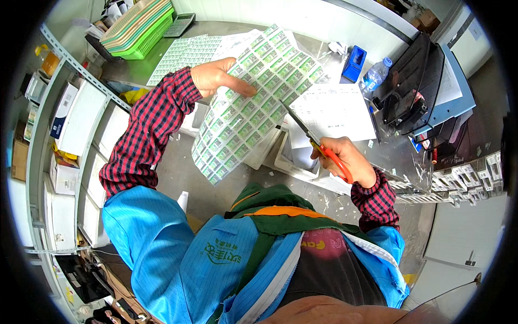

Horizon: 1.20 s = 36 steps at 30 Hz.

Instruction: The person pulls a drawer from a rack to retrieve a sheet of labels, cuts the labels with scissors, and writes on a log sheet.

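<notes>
Sticker sheet [253, 97] covered in rows of little green-and-white labels is up in the air over the bench [178, 173], tilted and a bit curved. The left hand [216, 78] has it pinched at the upper left edge, thumb lying across the front and fingers closed behind it. The right hand [345, 159] is wrapped tight around the orange handles of a pair of scissors [315, 143], and the dark blades point up and left with their tips right at the sheet's lower right edge. Can't really tell how far apart the blades are from this angle.

Both arms are in red and black plaid sleeves. More sheets of the same labels [191, 51] lie flat on the bench further back, next to a stack of green and tan baskets [140, 29]. A white printed paper [334, 110] sits just behind the scissors, with a blue box [354, 63] and a plastic water bottle [376, 74] beyond it. Small cut strips [464, 186] are piled at the right.
</notes>
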{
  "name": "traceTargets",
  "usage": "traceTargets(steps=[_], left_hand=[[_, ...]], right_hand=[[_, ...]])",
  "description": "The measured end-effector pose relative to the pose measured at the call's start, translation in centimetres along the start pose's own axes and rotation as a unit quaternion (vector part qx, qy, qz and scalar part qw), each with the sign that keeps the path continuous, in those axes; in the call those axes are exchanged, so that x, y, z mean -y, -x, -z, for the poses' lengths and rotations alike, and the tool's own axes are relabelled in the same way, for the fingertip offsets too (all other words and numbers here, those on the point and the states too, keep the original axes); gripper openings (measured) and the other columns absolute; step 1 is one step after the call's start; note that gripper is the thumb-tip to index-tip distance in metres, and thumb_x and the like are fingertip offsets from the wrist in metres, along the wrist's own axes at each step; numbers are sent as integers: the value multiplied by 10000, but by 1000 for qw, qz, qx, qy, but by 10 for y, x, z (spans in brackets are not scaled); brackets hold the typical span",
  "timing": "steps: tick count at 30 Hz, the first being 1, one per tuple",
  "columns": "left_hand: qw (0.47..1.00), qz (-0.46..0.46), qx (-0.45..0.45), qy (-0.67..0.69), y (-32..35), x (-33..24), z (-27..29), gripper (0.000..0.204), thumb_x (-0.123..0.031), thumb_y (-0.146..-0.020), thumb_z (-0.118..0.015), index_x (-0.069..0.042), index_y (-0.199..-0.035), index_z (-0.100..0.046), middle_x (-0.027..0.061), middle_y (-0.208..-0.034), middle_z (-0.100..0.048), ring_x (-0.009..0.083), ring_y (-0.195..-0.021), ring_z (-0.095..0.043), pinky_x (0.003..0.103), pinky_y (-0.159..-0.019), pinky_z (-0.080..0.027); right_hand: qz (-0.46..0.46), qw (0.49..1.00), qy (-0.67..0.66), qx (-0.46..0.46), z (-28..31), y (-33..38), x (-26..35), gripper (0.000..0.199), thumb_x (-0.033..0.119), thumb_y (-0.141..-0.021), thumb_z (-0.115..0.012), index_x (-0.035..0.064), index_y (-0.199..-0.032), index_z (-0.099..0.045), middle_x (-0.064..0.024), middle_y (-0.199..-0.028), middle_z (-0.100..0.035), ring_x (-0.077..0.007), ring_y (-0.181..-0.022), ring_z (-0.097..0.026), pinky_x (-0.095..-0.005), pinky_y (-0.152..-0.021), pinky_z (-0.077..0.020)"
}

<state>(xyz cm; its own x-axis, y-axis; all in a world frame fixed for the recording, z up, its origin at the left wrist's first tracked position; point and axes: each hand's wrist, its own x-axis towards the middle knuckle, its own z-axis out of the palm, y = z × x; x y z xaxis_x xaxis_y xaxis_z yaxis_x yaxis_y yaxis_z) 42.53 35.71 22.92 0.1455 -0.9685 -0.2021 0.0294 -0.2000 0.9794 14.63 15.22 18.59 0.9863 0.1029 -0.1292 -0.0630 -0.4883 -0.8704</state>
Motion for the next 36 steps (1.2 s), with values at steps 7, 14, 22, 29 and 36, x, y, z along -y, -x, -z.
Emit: traceTargets(steps=[7,14,22,29,36], left_hand=[[993,-69,-72,61,-5,13,-27,477,32,-812,-593,-14,-1277,-499,106,-1181,-601,218,-1058,-588,337,-925,-464],[961,-130,-177,166,-19,31,-82,340,-18,-863,-594,-18,-1201,-557,75,-1105,-635,180,-1004,-605,328,-882,-482],[950,-148,-188,202,-29,44,-98,322,-57,-846,-667,-8,-1155,-589,101,-1093,-651,194,-969,-629,330,-847,-508],[944,-157,-201,211,-34,43,-109,285,-19,-858,-624,-4,-1141,-601,100,-1076,-662,189,-931,-648,321,-814,-532],[941,-157,-199,224,-34,42,-111,288,-34,-835,-674,5,-1116,-624,106,-1062,-670,182,-930,-648,315,-823,-520]], right_hand=[[47,995,-9,-85,-21,-9,-14,278,58,-763,-573,-17,-1030,-565,-162,-781,-592,-285,-727,-595,-361,-680,-462],[135,968,-52,-203,-48,-34,-31,273,27,-778,-507,-15,-1045,-470,-161,-807,-536,-292,-728,-548,-365,-681,-448],[144,957,-80,-237,-47,-32,-24,267,52,-832,-495,-9,-1087,-447,-155,-842,-535,-256,-740,-523,-343,-700,-452],[158,946,-81,-272,-51,-33,-28,216,71,-836,-496,-12,-1027,-438,-166,-796,-494,-310,-679,-483,-367,-663,-437],[143,946,-70,-282,-55,-35,-31,177,38,-794,-502,-1,-941,-411,-183,-756,-455,-337,-653,-460,-375,-619,-419]])
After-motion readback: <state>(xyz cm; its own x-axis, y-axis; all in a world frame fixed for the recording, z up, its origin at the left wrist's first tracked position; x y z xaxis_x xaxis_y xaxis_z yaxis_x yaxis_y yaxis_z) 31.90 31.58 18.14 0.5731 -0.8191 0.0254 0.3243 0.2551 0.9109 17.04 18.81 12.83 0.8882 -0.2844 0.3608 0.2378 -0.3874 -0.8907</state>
